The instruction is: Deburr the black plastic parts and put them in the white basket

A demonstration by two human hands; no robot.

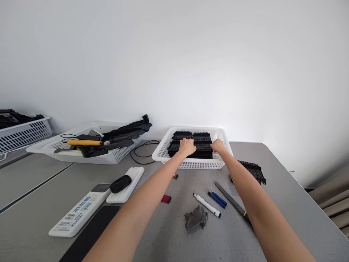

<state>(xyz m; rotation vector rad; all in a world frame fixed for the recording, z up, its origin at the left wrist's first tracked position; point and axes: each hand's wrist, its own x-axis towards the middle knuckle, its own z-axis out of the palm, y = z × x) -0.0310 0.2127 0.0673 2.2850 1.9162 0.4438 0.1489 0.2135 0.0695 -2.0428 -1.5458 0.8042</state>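
Both of my arms reach forward to a white plastic basket (188,165) with slotted walls. Inside it lie stacked black plastic panels (202,137) with toothed edges. My left hand (187,146) is closed on the near edge of a black panel, around the middle of the basket. At the right end of the stack, beside the basket's right wall, my right hand (217,145) is closed on the same row of panels. The fingertips of both hands are largely hidden. Another toothed black panel (252,171) lies on the table, partly behind my right forearm.
On the grey table (226,240) lie a file (230,196), a white marker (207,205), a blue lighter (217,199), a crumpled grey wad (196,218) and a red item (166,198). Leftward are a power bank (127,187), another white basket (95,158) of tools and a cable (136,156).
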